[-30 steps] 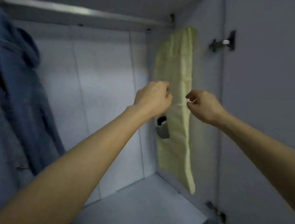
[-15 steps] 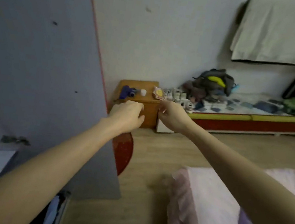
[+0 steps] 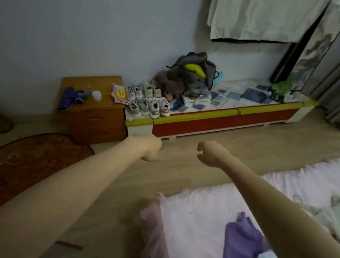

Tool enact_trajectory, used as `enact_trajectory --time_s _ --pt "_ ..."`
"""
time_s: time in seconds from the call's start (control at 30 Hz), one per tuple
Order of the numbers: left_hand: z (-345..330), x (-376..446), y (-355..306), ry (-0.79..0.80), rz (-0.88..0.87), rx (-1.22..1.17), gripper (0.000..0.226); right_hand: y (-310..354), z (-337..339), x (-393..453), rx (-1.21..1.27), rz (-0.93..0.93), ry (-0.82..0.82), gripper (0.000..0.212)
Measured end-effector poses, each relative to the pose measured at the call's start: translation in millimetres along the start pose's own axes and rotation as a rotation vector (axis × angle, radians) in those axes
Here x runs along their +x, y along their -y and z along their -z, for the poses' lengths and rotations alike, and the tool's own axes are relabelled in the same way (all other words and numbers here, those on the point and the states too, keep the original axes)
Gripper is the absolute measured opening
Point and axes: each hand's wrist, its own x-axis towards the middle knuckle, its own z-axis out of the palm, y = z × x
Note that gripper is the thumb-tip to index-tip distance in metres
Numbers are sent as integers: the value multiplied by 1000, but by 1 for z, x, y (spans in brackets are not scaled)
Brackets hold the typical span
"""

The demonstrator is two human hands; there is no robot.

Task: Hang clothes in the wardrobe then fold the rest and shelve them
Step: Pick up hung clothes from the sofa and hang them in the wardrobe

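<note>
We reach out over the floor with both hands empty, the left hand (image 3: 151, 149) and right hand (image 3: 210, 153) each with fingers loosely curled around nothing. The remaining clothes, a purple garment (image 3: 240, 242) among them, lie on the pink-sheeted bed (image 3: 194, 217) below our right arm. Grabbed carelessly, the heap could slide to the floor.

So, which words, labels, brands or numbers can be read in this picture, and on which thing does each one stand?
No text can be read.
Flat yellow and pink printed packet beside the orange wooden cabinet: print is present, too blurred to read.
Small pale children's shoes on the low red and yellow bench: no legible brand.
Purple cloth on the pink bed: no label visible.
</note>
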Motion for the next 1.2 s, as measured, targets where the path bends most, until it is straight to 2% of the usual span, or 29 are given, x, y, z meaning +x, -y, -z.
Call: enact_trajectory --time_s 0.13,0.33,0.43,0.6,0.7,0.87,1.03,1.2 --pt "42 84 21 -41 -87 68 22 -26 3 72 7 -85 19 32" --pt "100 216 57 -34 -247 258 26 -57 19 184 24 -266 125 37" --pt "159 285 82 -13 -339 376 14 -74 43 248 107 -421 126 36" --pt "247 370 92 -66 -427 476 13 -97 86 298 206 -545 107 38" --pt "281 430 69 -42 -503 524 13 -137 100 311 269 -654 77 36" --pt "316 510 -1 2 -640 486 31 -214 118 325 345 -766 18 35" --pt "363 593 -119 -9 -767 455 35 -335 148 342 407 -901 -60 35" --pt "453 659 -240 -24 -902 529 36 -468 204 356 435 -1010 -100 33"
